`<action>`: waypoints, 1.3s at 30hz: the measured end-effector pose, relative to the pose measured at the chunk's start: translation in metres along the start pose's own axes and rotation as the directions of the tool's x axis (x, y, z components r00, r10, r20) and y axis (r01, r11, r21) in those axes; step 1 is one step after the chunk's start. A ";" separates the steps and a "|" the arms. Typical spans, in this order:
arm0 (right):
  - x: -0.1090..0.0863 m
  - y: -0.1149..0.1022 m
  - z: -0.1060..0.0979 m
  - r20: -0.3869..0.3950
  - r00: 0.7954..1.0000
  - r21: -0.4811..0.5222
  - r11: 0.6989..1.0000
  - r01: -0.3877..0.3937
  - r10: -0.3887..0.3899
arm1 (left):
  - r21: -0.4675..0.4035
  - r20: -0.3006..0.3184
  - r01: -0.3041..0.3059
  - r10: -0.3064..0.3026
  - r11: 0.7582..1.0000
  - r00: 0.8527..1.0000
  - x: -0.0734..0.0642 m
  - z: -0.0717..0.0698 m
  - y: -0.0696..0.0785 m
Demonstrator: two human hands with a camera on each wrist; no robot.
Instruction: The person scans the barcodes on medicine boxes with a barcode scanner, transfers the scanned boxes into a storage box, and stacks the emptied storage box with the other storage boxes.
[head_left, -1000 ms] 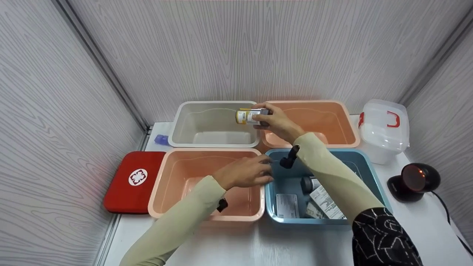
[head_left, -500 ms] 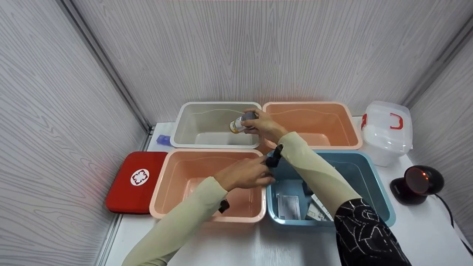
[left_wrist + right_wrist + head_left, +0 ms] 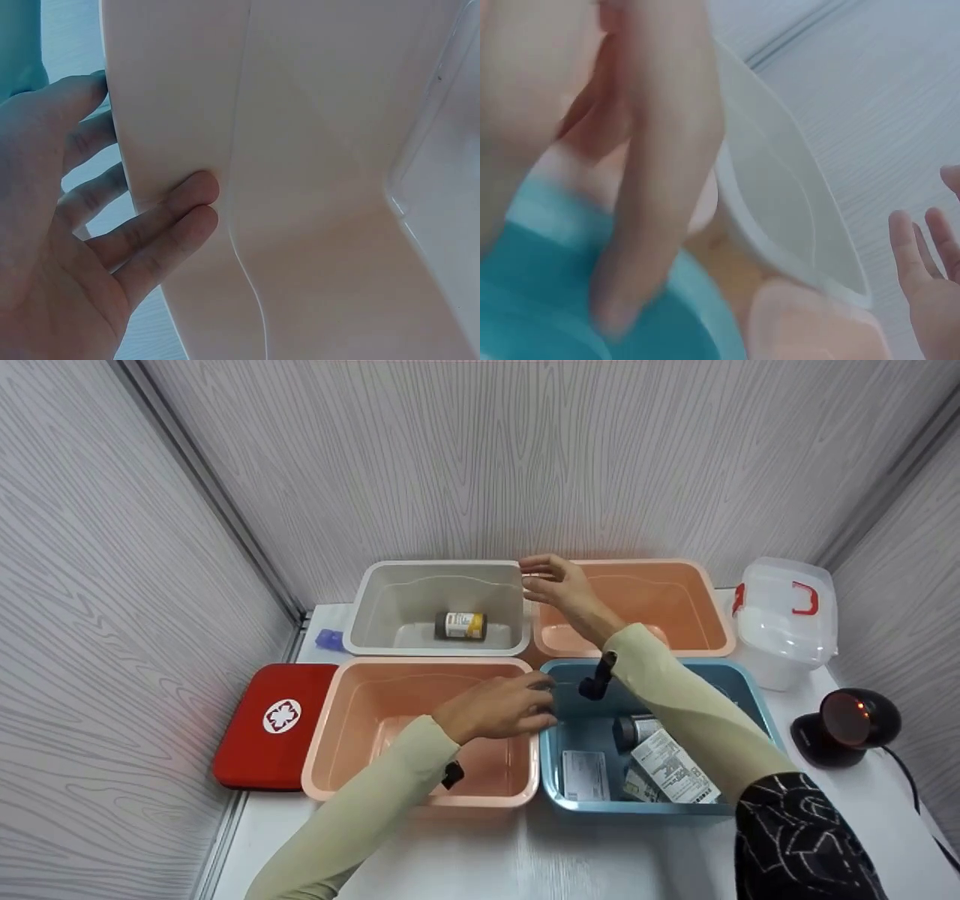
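Note:
My left hand [image 3: 495, 709] hovers at the right rim of the front-left peach bin [image 3: 337, 735], its fingers loosely bent and holding nothing. In the left wrist view two fingertips [image 3: 199, 202] overlap the bin's inner wall. My right hand [image 3: 566, 592] is over the gap between the grey bin [image 3: 401, 589] and the back-right orange bin [image 3: 645, 600], fingers spread with nothing in them. A dark-capped bottle [image 3: 463, 625] with a white and yellow label lies on its side in the grey bin. In the right wrist view my left hand's blurred fingers [image 3: 660, 172] fill the left.
The blue bin [image 3: 551, 776] at front right holds a flat box [image 3: 585, 776], a white printed box [image 3: 671, 769] and a dark-capped bottle [image 3: 630, 731]. A red case [image 3: 262, 750] lies left, a clear lidded box [image 3: 784, 622] and a black scanner [image 3: 859, 727] right.
My right hand has turned the bottle over the grey bin, let it go there and drawn back up and to the right with fingers spread. The left hand has barely moved.

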State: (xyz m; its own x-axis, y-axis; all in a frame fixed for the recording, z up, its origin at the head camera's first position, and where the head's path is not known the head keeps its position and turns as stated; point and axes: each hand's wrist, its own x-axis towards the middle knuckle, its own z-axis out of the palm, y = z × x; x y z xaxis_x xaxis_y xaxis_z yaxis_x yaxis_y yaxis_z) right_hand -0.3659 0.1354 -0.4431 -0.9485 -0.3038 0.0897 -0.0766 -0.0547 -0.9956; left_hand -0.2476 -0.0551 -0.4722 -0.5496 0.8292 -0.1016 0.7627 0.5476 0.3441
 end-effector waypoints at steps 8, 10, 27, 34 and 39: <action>-0.058 -0.005 -0.040 0.149 0.988 -0.292 0.954 0.075 -0.032 | -0.020 0.016 0.012 -0.012 1.000 1.000 -0.001 0.001 0.001; -0.072 -0.004 -0.049 0.195 0.981 -0.333 0.939 0.079 -0.013 | -0.022 0.016 0.021 -0.020 1.000 1.000 -0.002 0.000 0.001; -0.126 0.050 -0.053 0.480 0.839 -0.526 0.850 0.042 0.256 | -0.004 -0.015 0.030 -0.030 1.000 0.999 -0.006 0.001 -0.001; -0.132 0.084 -0.049 0.549 0.728 -0.722 0.671 0.166 0.411 | 0.007 -0.031 0.001 0.000 1.000 1.000 -0.003 0.002 -0.001; -0.136 0.101 -0.049 0.518 0.675 -0.803 0.570 0.172 0.526 | 0.007 -0.026 -0.009 0.009 1.000 1.000 0.000 0.001 0.000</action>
State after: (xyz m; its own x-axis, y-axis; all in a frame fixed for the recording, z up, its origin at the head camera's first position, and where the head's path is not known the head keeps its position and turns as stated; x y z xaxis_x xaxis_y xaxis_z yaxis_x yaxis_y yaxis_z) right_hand -0.2598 0.2174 -0.5577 -0.5214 -0.7262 -0.4481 -0.4535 0.6807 -0.5753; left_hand -0.2468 -0.0550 -0.4730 -0.5510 0.8312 -0.0741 0.7702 0.5408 0.3381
